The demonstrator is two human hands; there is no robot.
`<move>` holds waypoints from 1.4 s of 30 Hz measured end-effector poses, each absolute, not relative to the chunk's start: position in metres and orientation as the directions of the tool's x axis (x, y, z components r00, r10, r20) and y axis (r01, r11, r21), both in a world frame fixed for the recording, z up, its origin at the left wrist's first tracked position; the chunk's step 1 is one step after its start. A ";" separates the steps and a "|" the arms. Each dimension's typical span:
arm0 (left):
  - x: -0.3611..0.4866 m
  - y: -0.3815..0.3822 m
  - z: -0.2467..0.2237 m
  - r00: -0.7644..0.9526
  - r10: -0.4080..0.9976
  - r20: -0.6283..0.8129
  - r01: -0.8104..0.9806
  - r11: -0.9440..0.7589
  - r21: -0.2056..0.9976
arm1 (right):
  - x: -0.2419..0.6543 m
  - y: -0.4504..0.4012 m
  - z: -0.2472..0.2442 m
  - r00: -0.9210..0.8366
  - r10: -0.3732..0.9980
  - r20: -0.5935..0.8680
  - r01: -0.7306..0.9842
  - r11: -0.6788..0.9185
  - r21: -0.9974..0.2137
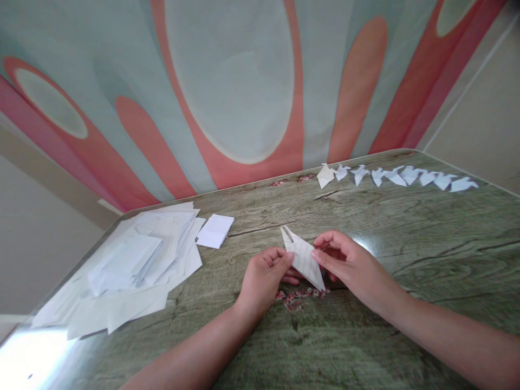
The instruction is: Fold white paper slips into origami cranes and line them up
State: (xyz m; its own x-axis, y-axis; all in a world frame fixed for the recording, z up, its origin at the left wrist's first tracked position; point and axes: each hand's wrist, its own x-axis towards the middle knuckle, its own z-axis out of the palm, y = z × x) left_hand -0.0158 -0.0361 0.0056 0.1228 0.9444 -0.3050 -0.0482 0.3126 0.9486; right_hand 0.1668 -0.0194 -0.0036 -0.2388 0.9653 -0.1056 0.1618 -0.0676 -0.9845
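A folded white paper piece [304, 258], diamond-shaped with faint lines, is held above the table near the middle of the head view. Two narrow points split apart at its upper left end, and a single tip points down to the right. My left hand [268, 273] pinches its left edge between thumb and fingers. On the opposite edge, my right hand [343, 257] grips it with the thumb on top; some of its fingers are hidden behind the paper.
Loose white sheets [158, 287] lie piled on the table's left, beside a small folded stack [216, 231]. Along the back right edge stands a row of several folded paper birds [377, 176]. The wooden table [426, 260] meets a patterned wall [231, 81].
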 end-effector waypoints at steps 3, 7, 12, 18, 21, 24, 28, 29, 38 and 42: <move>-0.016 -0.035 0.003 0.078 0.954 -0.290 -0.093 0.296 0.951 | 0.167 -0.020 -0.001 -0.272 0.958 -0.086 0.257 -0.014 -0.966; -0.013 -0.037 0.000 0.119 0.953 -0.280 -0.109 0.293 0.950 | 0.166 -0.022 0.000 -0.346 0.930 -0.121 0.292 -0.015 -0.956; -0.010 -0.039 0.003 0.277 0.922 -0.272 -0.172 0.326 0.930 | 0.167 -0.022 0.001 -0.358 0.916 -0.179 0.309 -0.065 -0.949; -0.010 -0.038 0.002 0.391 0.886 -0.250 -0.219 0.353 0.910 | 0.170 -0.020 0.000 -0.358 0.914 -0.190 0.286 -0.086 -0.954; -0.010 -0.039 0.001 0.373 0.890 -0.263 -0.194 0.352 0.915 | 0.169 -0.020 -0.001 -0.349 0.918 -0.189 0.304 -0.080 -0.949; -0.009 -0.040 0.001 0.343 0.896 -0.281 -0.154 0.349 0.924 | 0.168 -0.019 -0.001 -0.337 0.920 -0.198 0.341 -0.077 -0.937; -0.008 -0.041 0.003 0.308 0.902 -0.302 -0.124 0.352 0.928 | 0.167 -0.019 0.001 -0.316 0.930 -0.187 0.401 -0.048 -0.915; -0.008 -0.042 0.004 0.308 0.900 -0.309 -0.123 0.360 0.925 | 0.167 -0.019 0.001 -0.309 0.933 -0.185 0.408 -0.045 -0.912; -0.003 -0.045 0.007 0.312 0.907 -0.282 -0.163 0.344 0.925 | 0.167 -0.019 0.001 -0.284 0.941 -0.181 0.429 -0.044 -0.902; -0.006 -0.046 0.006 0.350 0.901 -0.258 -0.146 0.324 0.935 | 0.167 -0.019 0.002 -0.281 0.942 -0.184 0.417 -0.053 -0.907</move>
State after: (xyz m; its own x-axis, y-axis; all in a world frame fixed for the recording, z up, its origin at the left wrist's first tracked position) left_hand -0.0058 -0.0460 0.0061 0.3502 0.9005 -0.2578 -0.1458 0.3243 0.9347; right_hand 0.1672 -0.0193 0.0023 -0.2812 0.9419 -0.1840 0.4167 -0.0529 -0.9075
